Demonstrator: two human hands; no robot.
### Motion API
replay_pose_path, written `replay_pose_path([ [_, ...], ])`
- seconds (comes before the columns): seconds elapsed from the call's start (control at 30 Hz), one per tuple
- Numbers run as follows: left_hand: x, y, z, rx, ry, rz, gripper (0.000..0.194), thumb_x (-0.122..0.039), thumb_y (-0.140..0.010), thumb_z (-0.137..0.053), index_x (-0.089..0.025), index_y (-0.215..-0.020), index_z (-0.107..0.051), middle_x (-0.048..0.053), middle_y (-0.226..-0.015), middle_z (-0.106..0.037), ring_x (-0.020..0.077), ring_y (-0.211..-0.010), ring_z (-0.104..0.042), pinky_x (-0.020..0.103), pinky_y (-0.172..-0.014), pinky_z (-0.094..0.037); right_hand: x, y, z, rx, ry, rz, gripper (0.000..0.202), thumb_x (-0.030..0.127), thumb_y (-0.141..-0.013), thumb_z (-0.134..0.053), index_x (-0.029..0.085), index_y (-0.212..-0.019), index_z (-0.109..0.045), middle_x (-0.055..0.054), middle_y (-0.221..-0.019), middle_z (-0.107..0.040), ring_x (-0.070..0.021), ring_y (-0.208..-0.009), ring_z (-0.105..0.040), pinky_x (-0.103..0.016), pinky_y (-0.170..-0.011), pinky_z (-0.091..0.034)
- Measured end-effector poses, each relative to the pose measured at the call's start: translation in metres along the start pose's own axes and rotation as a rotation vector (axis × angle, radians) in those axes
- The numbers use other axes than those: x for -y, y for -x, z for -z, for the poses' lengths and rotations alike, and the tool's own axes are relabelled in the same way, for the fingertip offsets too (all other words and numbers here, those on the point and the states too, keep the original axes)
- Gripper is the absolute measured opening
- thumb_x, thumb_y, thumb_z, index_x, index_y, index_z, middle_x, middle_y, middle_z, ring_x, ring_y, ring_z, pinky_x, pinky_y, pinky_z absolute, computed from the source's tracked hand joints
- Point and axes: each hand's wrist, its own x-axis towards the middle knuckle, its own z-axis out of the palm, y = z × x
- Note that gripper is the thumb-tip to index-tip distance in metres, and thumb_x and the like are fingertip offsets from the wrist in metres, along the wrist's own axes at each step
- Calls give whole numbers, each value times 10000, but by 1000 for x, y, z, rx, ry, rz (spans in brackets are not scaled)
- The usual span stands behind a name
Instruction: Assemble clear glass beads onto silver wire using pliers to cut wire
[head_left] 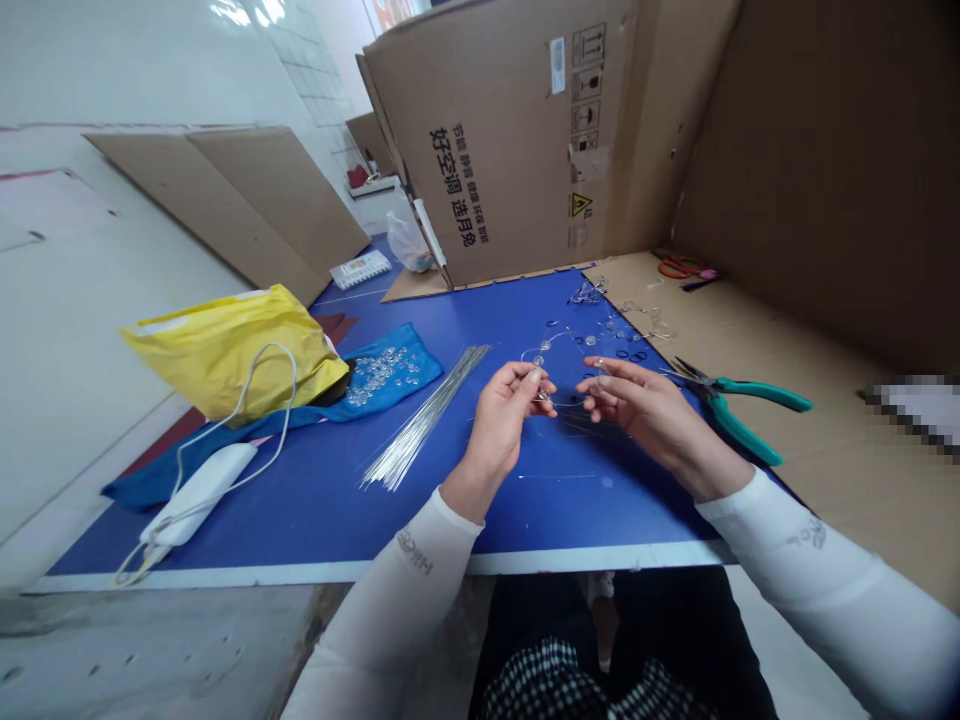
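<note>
Left hand point(501, 420) pinches clear-beaded wire point(538, 361) above blue table point(540, 520); right hand point(649, 412) at wire's other side. Silvery wire bundle point(429, 415) lies left of hands. Green-handled pliers point(716, 388) sit open at table's right edge. Clear beads point(382, 372) lie on blue cloth point(424, 352), beside yellow bag point(247, 350); white corded device point(202, 495) near front-left corner.

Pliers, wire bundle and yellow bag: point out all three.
Pliers point(754, 387): head view, on the upper teal handle.
Wire bundle point(426, 420): head view, middle of the strands.
Yellow bag point(244, 350): head view, middle of its side.
</note>
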Motion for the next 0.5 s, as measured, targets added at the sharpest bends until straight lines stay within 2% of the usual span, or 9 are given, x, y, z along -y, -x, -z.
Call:
replay_pose_path([
  [0.13, -2, 0, 0, -23, 2, -8, 214, -323, -842, -717, -160, -903, -593, -3, -776, -655, 87, -604, -596, 246, -613, -539, 0, 2, -3, -19, -77, 18, 676, 271, -742, -828, 246, -1332, -500, -58, -995, -762, -173, -746, -690, -337, -704, -542],
  [0.2, -2, 2, -1, -26, 6, -7, 229, -333, -844, -720, -162, -907, -581, -5, -784, -654, 86, -608, -601, 253, -626, -544, -2, 2, -2, -21, -67, -10, 733, 261, -712, -853, 262, -1347, -487, -45, -985, -766, -172, -729, -690, -344, -705, -546],
  [0.27, -2, 3, -3, -18, 13, 0, 236, -330, -840, -726, -163, -910, -575, -6, -789, -655, 87, -614, -611, 251, -632, -545, -4, 1, -1, 24, -39, -58, 630, 263, -697, -866, 237, -1254, -572, -37, -923, -764, -159, -691, -677, -333, -683, -542],
  [0.33, -1, 4, -4, 3, 23, 13, 240, -325, -832, -732, -165, -914, -573, -9, -790, -658, 87, -617, -617, 248, -636, -547, -6, 0, 1, 83, -16, -85, 433, 278, -694, -869, 200, -1065, -662, -23, -825, -744, -137, -642, -652, -307, -649, -529],
  [0.4, 0, 5, -5, 25, 33, 25, 254, -332, -821, -741, -169, -917, -571, -10, -794, -662, 90, -623, -628, 248, -639, -552, -5, 0, 1, 104, -13, -77, 311, 292, -691, -871, 184, -915, -684, 0, -728, -707, -116, -602, -623, -277, -615, -511],
  [0.5, 1, 5, -5, 39, 43, 25, 290, -353, -804, -762, -171, -913, -565, -10, -795, -664, 98, -633, -644, 252, -638, -556, -3, 1, 0, 82, -42, -52, 314, 288, -681, -879, 190, -909, -687, 13, -700, -691, -109, -607, -617, -260, -606, -504],
])
